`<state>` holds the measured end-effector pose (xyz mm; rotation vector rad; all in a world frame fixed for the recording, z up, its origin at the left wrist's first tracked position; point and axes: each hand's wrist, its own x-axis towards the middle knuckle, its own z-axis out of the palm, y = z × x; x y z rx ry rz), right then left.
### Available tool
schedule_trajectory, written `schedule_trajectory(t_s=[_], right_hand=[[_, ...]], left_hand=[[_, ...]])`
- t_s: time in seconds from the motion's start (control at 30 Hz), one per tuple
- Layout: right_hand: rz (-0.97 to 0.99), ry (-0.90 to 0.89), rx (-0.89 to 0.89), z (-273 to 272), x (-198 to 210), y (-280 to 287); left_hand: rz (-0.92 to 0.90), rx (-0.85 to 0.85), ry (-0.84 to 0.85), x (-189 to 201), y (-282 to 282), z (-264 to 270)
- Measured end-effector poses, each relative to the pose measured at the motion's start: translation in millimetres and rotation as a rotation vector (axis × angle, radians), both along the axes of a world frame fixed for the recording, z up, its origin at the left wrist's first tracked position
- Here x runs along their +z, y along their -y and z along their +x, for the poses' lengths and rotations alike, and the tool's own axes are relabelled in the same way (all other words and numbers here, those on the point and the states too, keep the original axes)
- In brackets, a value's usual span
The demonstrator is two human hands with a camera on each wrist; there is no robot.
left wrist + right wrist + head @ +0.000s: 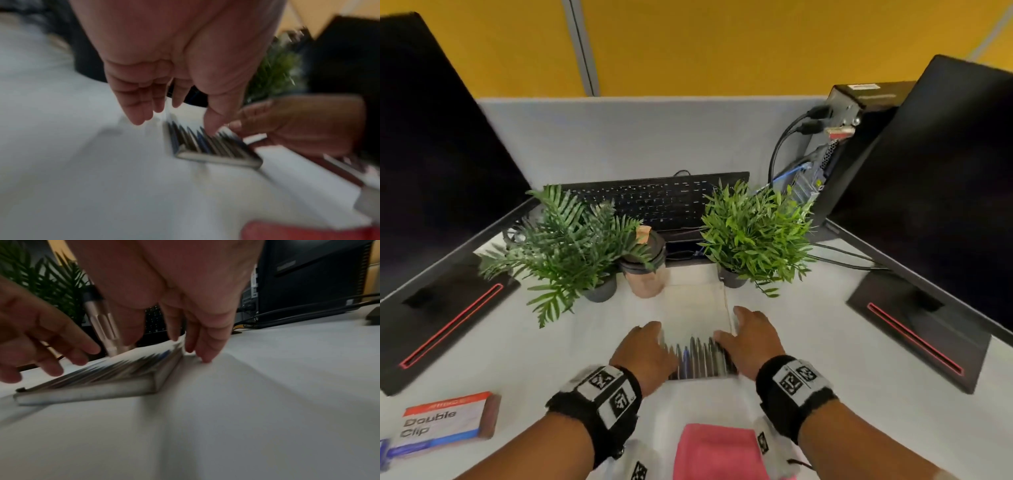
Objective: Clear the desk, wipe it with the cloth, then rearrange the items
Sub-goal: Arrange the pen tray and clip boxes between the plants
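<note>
A: Near edge first, quick. Pink cloth (717, 452) lies flat on the surface (859, 394) right by my body, between my forearms. Neither hand touches it. So no wiping under way, I judge.

B: Hands?

A: Left hand (645, 353) and right hand (751, 341) flank a clear pen case (700, 337), one on each side. Left hand: fingers relaxed and pointing down at the case's left edge, thumb over the pens; contact too blurred to call. Right hand: fingers straight, tips down on the surface against the case's right edge, nothing wrapped around it. Case sits flat, centre of the surface, pens in a row inside.

B: To the side?

A: Double Clip box (450, 419) near left, well apart from the case.

B: Further back?

A: Lidded cup (645, 270) just beyond the case, a left plant (571, 246) and a right plant (753, 233) either side of it, keyboard (654, 200) propped behind. Monitors and a PC tower at the flanks.

B: Progress?

A: Early, my read. Box, case, cup and plants all sit on the surface, so clearing looks barely begun. Wiping and rearranging both remain.
</note>
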<state>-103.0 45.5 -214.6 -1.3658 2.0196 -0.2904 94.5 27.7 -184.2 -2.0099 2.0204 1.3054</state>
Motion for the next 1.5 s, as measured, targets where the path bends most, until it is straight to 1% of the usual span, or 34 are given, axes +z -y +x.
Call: schedule_trajectory(t_s=[0.03,0.07,0.13,0.17,0.23,0.3,0.53,0.8,1.13,1.23,1.3,1.4,1.47,1.5], right_hand=[[-0.023,-0.06,0.101,-2,-1,0],[-0.027,-0.089,0.2,-4,-3,-1],[0.003,-0.138,0.353,-6,-6,-3],[0.024,-0.167,0.402,-7,-7,-3],[0.032,-0.225,0.449,-9,-5,1],[0.011,-0.228,0.44,-11,-5,7],[0.007,-0.233,0.416,-15,-2,31],[0.067,-0.285,0.423,-13,0,49],[0.089,-0.31,0.419,-15,2,55],[0.096,-0.276,0.408,-16,3,52],[0.039,-0.274,0.375,-16,8,45],[-0.157,-0.314,0.354,-3,23,27],[-0.228,-0.253,0.393,23,36,12],[-0.244,-0.219,0.442,39,41,5]], left_hand=[[-0.054,-0.099,0.098,-1,-1,-3],[-0.065,-0.19,0.153,-4,-2,-5],[-0.036,-0.348,0.242,-10,-7,-9],[-0.037,-0.382,0.287,-14,-7,-10],[-0.09,-0.378,0.321,-17,-4,-14],[-0.121,-0.347,0.309,-18,0,-18],[-0.125,-0.313,0.297,-17,18,-27],[-0.164,-0.295,0.313,-21,35,-31],[-0.144,-0.292,0.312,-21,41,-33],[-0.13,-0.289,0.303,-15,38,-33],[-0.129,-0.273,0.284,-7,29,-30],[-0.226,-0.265,0.263,8,7,-14],[-0.294,-0.261,0.267,17,-11,11],[-0.319,-0.257,0.281,20,-19,26]])
